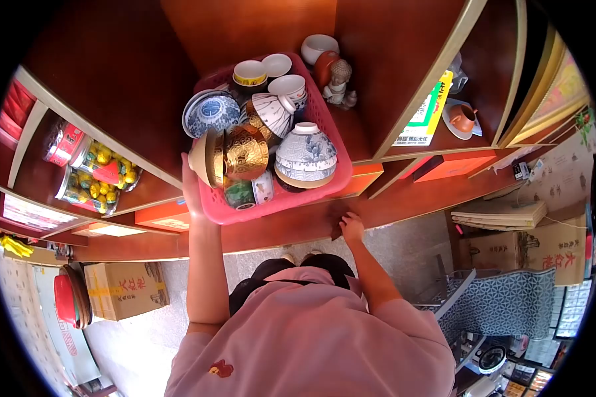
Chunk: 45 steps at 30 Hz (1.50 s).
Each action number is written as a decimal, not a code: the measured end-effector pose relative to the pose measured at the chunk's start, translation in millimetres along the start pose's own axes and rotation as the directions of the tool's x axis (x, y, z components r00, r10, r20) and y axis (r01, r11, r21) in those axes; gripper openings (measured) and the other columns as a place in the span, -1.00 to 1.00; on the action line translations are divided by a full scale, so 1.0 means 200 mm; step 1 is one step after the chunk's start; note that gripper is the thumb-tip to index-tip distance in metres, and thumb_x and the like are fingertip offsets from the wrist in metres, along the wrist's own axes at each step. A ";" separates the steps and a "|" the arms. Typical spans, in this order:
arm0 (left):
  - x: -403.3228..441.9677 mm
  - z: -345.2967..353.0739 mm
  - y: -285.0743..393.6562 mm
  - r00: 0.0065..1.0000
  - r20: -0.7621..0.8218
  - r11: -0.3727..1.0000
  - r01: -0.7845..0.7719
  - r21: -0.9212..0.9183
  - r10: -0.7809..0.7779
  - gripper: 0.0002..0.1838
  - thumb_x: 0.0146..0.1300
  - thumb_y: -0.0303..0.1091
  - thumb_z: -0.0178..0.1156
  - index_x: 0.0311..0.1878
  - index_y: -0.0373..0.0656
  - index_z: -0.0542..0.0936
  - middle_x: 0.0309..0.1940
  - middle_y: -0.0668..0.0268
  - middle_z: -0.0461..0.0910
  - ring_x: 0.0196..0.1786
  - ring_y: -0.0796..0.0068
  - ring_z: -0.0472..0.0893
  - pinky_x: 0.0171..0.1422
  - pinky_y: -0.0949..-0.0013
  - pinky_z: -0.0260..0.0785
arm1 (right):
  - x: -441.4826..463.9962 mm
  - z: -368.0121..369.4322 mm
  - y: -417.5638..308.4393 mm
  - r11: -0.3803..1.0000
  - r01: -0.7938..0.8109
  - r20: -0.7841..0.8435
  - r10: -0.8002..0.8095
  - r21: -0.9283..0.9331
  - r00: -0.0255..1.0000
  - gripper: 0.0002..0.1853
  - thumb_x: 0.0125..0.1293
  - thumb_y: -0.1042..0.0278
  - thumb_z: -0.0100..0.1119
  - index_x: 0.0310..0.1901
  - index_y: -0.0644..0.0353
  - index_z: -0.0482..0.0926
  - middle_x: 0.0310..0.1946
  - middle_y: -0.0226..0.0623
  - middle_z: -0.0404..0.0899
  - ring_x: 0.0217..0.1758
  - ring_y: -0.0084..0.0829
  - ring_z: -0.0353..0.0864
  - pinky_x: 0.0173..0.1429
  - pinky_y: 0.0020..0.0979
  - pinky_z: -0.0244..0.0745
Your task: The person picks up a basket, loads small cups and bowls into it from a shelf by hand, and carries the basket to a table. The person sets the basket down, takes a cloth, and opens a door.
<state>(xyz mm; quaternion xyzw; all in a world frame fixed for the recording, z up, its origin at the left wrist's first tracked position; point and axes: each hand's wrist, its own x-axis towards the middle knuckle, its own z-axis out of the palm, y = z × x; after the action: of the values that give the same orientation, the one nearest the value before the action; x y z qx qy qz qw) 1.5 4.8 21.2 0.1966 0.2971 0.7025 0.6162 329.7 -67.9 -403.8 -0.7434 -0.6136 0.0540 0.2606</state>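
A pink plastic basket (271, 210) full of small cups and bowls sits in a wooden shelf compartment. My left hand (191, 188) grips its left wall, the fingers partly hidden by the rim. Inside are a blue-and-white bowl (213, 114), a gold patterned cup (246, 151), a grey-white landscape bowl (306, 157) turned upside down, a green cup (240, 194) and several white cups. My right hand (352, 227) rests at the shelf's front edge (391, 206), apart from the basket, fingers loosely bent and seemingly holding nothing.
Right of the basket stand a small figurine (340, 85) and a white cup (319, 47). Candy jars (93, 188) fill a left compartment; a clay teapot (462, 118) is at right. Below are cardboard boxes (127, 290) and a patterned cloth (503, 304).
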 end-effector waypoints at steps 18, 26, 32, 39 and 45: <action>0.04 -0.08 0.01 0.974 0.228 0.989 0.036 -0.141 -0.003 -0.43 0.55 0.03 -0.31 0.41 -0.17 0.23 0.30 0.19 0.40 0.33 0.25 0.41 0.44 0.18 0.22 | 0.61 -2.02 -1.34 0.417 0.400 -0.360 -0.173 0.816 0.917 -0.77 0.09 0.63 0.29 -0.18 0.47 0.59 -0.13 -0.15 0.62 -0.01 -0.33 0.60 0.03 -0.38 0.52; 0.01 -0.04 0.07 0.969 0.239 0.976 0.116 -0.183 -0.070 -0.39 0.50 0.09 -0.21 0.38 -0.18 0.27 0.28 0.17 0.41 0.33 0.22 0.40 0.44 0.14 0.21 | 0.90 -1.80 -1.50 0.667 0.444 -0.229 -0.390 0.598 0.892 -0.63 0.29 0.14 0.29 -0.06 0.30 0.58 0.08 0.02 0.53 0.17 -0.15 0.53 0.20 -0.27 0.40; 0.07 0.06 0.12 0.973 0.205 0.982 0.135 -0.130 -0.107 -0.47 0.45 0.03 -0.04 0.20 -0.26 0.43 0.08 0.14 0.56 0.11 0.26 0.57 0.25 0.20 0.41 | 1.03 -1.71 -1.44 0.133 -0.573 0.588 -0.151 0.808 0.795 -0.32 0.33 -0.03 0.24 0.32 0.24 0.34 0.14 -0.28 0.53 0.19 -0.37 0.52 0.27 -0.38 0.41; 0.13 0.03 0.08 0.986 0.081 0.985 0.154 -0.078 -0.148 -0.52 0.43 -0.13 0.06 0.30 -0.17 0.36 0.12 0.19 0.53 0.13 0.30 0.56 0.24 0.22 0.44 | 1.04 -1.56 -1.43 -0.050 -0.624 0.606 -0.191 0.780 0.773 -0.52 0.33 0.28 0.15 0.26 0.17 0.43 0.06 -0.34 0.56 0.11 -0.46 0.55 0.20 -0.41 0.46; 0.02 0.08 0.10 0.979 0.028 0.969 0.206 -0.139 -0.204 -0.46 0.41 -0.18 0.08 0.38 -0.13 0.28 0.18 0.21 0.49 0.20 0.30 0.52 0.29 0.23 0.40 | 0.95 -1.62 -1.43 0.016 -0.595 0.591 -0.144 0.804 0.794 -0.43 0.25 0.44 0.02 0.35 0.19 0.34 0.10 -0.36 0.50 0.16 -0.49 0.48 0.26 -0.47 0.38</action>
<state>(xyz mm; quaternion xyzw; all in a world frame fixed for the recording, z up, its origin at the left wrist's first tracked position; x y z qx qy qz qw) -5.0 10.9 46.2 0.1256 0.2609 0.6531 0.6997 252.2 38.6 48.6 -0.4028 -0.3113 0.6995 0.5016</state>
